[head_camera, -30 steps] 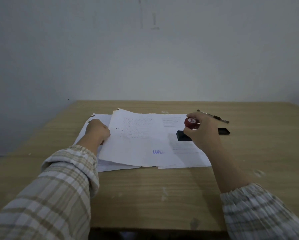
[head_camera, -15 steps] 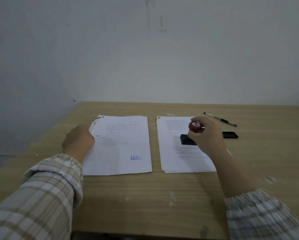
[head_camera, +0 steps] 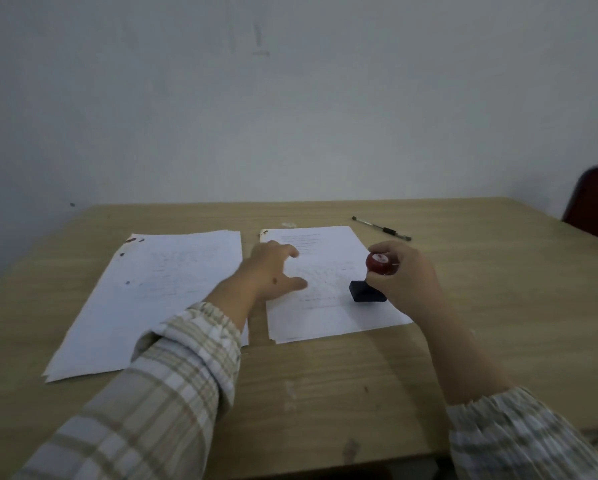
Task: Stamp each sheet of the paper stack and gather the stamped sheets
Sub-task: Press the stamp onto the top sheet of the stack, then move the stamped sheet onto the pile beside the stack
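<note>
Two piles of white sheets lie side by side on the wooden table [head_camera: 325,393]. The left pile [head_camera: 145,292] is partly covered by my left sleeve. The right stack [head_camera: 328,306] carries faint printed lines. My left hand [head_camera: 270,271] rests spread on that stack's left part, fingers apart. My right hand [head_camera: 405,278] grips the red knob of a stamp [head_camera: 377,268], whose black base sits on or just above the right stack's right part; I cannot tell if it touches.
A black pen [head_camera: 382,228] lies on the table beyond the right stack. A dark red chair back [head_camera: 595,202] stands at the table's right edge. A grey wall rises behind the far edge.
My left hand left the left pile and crossed over onto the right stack. My right hand with the stamp stayed over the right stack. The camera view shifted to the right.
</note>
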